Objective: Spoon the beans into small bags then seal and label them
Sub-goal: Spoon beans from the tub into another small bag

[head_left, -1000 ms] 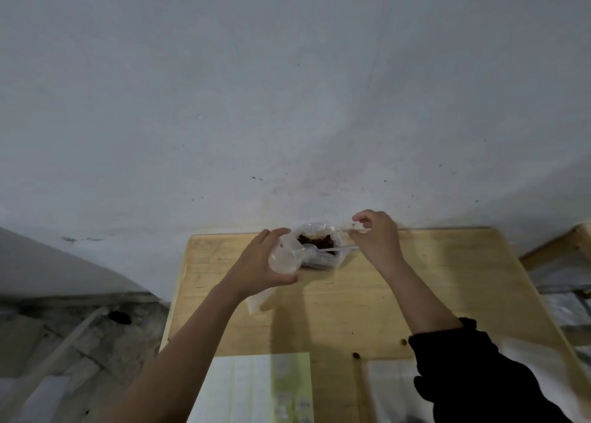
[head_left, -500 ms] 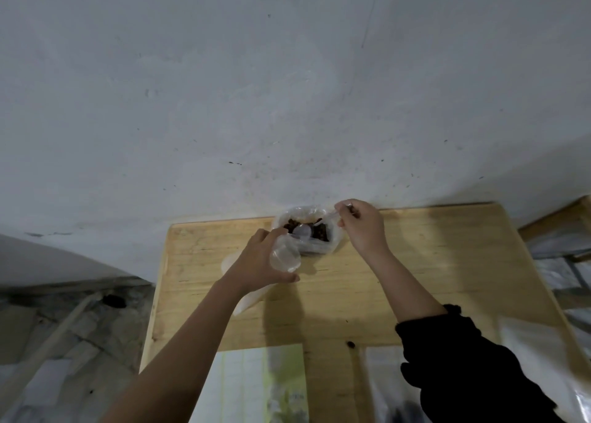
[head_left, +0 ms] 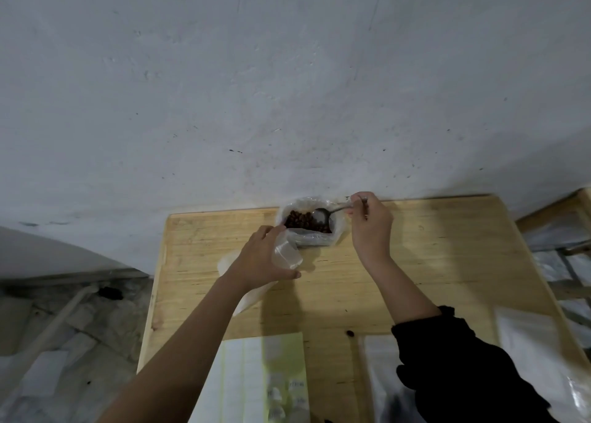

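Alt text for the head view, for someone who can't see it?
The right hand holds a spoon in an open bag of beans at the far edge of the table. The left hand holds a small bag beside it.

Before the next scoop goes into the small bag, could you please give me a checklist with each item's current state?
1. The right hand grips the spoon by its handle: ok.
2. The spoon's bowl is inside the big bag, over the beans: ok.
3. The spoon is loaded: not ok, its bowl looks bare.
4. The left hand holds the small bag, mouth open toward the big bag: ok.
5. Fill level of the small bag: cannot tell.
6. No spills: not ok, a loose bean lies on the table by the sleeve.
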A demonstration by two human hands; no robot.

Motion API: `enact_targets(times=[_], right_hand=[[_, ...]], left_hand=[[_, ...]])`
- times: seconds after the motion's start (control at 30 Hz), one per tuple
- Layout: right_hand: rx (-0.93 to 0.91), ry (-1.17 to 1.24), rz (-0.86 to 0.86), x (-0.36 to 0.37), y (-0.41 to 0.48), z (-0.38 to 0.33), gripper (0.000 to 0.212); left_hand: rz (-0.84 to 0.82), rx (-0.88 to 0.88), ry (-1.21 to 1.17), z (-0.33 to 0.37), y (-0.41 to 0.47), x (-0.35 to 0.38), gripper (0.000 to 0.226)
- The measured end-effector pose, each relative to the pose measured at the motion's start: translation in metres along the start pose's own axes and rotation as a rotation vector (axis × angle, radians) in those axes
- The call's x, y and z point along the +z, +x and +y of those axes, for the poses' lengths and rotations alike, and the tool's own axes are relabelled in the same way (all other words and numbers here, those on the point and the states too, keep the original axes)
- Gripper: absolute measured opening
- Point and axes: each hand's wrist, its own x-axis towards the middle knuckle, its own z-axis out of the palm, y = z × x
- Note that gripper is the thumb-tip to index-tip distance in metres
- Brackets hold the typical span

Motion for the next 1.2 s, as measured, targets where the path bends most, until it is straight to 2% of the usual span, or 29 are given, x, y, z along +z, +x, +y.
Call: enact_targets(times=[0.27, 0.57, 0.8, 0.9, 1.07, 1.2], right_hand=[[0.386, 0.309, -0.026, 0.024, -0.015, 0.006, 0.015], [0.522, 0.419, 0.149, 0.001, -0.004, 0.0, 0.011], [0.469, 0.501, 0.238, -0.023, -0.005, -0.001, 0.011], [0.415, 0.481, 0.193, -0.027, -0.012, -0.002, 0.02], [0.246, 0.374, -0.041, -0.027, -0.026, -0.003, 0.025], [0.16, 0.361, 0.027, -0.033, -0.028, -0.004, 0.026]], left_hand=[[0.049, 0.066, 0.078, -0.005, -0.008, 0.006, 0.103], [0.058, 0.03, 0.089, -0.003, -0.009, 0.007, 0.108], [0.083, -0.004, 0.017, 0.003, -0.009, 0.009, 0.107], [0.104, 0.0, 0.05, 0.006, -0.008, 0.012, 0.107], [0.105, 0.023, 0.047, 0.011, -0.008, 0.016, 0.103], [0.102, 0.036, 0.037, 0.009, -0.01, 0.018, 0.108]])
